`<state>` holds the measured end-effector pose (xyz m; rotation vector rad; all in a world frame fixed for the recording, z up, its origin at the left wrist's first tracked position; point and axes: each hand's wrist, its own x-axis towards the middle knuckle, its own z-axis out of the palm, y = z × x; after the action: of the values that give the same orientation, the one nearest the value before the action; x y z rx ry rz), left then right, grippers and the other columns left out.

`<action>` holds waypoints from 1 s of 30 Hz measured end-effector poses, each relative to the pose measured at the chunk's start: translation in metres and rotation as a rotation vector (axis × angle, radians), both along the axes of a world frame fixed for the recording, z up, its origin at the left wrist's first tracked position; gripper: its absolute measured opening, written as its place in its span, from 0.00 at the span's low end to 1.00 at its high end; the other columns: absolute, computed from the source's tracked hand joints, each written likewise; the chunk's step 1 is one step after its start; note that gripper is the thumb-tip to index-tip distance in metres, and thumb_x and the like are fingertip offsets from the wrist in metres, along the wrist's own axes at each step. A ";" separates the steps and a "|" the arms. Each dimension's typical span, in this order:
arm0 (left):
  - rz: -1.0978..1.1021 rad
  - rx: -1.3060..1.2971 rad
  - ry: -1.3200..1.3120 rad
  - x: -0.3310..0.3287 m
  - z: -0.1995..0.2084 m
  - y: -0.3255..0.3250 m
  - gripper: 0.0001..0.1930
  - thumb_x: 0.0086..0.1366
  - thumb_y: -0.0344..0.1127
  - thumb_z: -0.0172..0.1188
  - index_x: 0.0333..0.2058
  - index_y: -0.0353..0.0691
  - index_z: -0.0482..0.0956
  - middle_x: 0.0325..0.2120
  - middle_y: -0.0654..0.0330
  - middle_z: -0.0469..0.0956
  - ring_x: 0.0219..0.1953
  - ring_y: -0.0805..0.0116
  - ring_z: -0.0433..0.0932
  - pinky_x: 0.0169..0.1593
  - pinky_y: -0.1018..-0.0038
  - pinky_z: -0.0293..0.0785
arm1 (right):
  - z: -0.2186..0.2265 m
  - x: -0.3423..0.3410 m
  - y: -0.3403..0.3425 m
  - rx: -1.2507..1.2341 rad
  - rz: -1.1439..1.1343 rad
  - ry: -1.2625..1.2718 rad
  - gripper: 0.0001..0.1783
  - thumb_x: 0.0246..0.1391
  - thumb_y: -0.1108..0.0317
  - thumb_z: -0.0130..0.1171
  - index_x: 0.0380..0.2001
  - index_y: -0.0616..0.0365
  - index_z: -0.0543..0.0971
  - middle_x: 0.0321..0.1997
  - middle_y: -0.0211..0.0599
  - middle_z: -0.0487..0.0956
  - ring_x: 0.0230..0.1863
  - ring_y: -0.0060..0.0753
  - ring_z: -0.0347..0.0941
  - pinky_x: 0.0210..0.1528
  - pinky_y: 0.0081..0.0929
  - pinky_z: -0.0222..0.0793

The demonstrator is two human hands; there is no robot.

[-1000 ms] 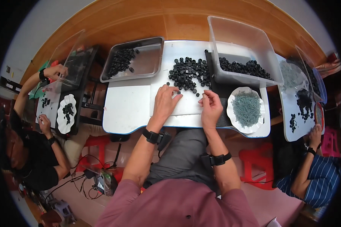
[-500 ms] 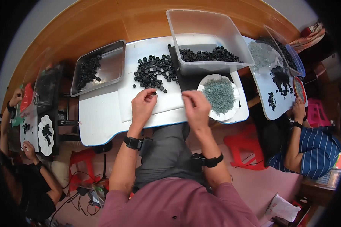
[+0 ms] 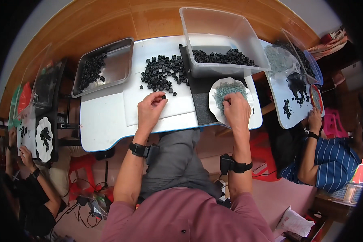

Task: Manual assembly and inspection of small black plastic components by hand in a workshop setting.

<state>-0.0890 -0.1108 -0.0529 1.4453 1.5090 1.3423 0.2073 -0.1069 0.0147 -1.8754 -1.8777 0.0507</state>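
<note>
My left hand [image 3: 151, 109] pinches a small round black knob [image 3: 164, 97] between thumb and fingertips, just in front of a loose pile of the same black knobs [image 3: 161, 74] on a white board [image 3: 175, 108]. To the right, my right hand [image 3: 236, 109] reaches into a white wavy-edged plate [image 3: 213, 105] heaped with thin grey-green screws or pins [image 3: 226, 89]. Its fingers are pressed together at the pile's near side. Whatever they hold, if anything, is hidden.
A metal tray [image 3: 119, 68] with black knobs stands left. A large clear plastic bin [image 3: 230, 36] of black parts stands behind the plate. A dark mat [image 3: 203, 111] lies beside the board. Co-workers sit at the left and right, one in a striped blue shirt [image 3: 336, 161].
My right hand has moved right, from over the dark mat onto the plate of grey-green pieces. The left hand stays nearly in place, still pinching the black knob.
</note>
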 end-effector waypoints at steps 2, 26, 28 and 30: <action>0.001 0.002 0.011 0.000 -0.001 0.000 0.13 0.61 0.28 0.70 0.45 0.34 0.85 0.34 0.56 0.87 0.32 0.74 0.84 0.40 0.77 0.80 | -0.001 0.002 0.001 0.003 0.031 0.001 0.07 0.51 0.71 0.68 0.35 0.57 0.84 0.34 0.40 0.80 0.36 0.48 0.79 0.40 0.43 0.73; -0.090 0.030 -0.045 0.000 -0.001 -0.001 0.13 0.62 0.28 0.70 0.46 0.35 0.85 0.33 0.59 0.87 0.33 0.74 0.83 0.41 0.78 0.80 | 0.008 -0.059 -0.004 0.123 0.225 0.445 0.03 0.54 0.71 0.67 0.32 0.56 0.85 0.33 0.38 0.82 0.31 0.42 0.81 0.34 0.34 0.75; -0.085 0.030 -0.041 0.000 -0.001 -0.002 0.13 0.62 0.28 0.69 0.46 0.35 0.85 0.33 0.59 0.87 0.33 0.74 0.84 0.41 0.77 0.80 | -0.014 -0.089 -0.001 0.188 0.344 0.417 0.02 0.54 0.71 0.68 0.32 0.54 0.84 0.32 0.37 0.81 0.29 0.41 0.80 0.31 0.35 0.75; -0.005 0.050 -0.065 0.002 0.002 -0.002 0.12 0.62 0.28 0.69 0.46 0.35 0.85 0.33 0.58 0.87 0.33 0.73 0.84 0.41 0.77 0.80 | -0.034 -0.110 0.003 0.205 0.390 0.380 0.03 0.53 0.71 0.68 0.31 0.54 0.83 0.30 0.36 0.79 0.29 0.44 0.80 0.32 0.37 0.75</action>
<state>-0.0869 -0.1129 -0.0511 1.4211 1.4393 1.4195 0.0975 -0.1041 -0.0192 -1.2435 -1.8657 0.3081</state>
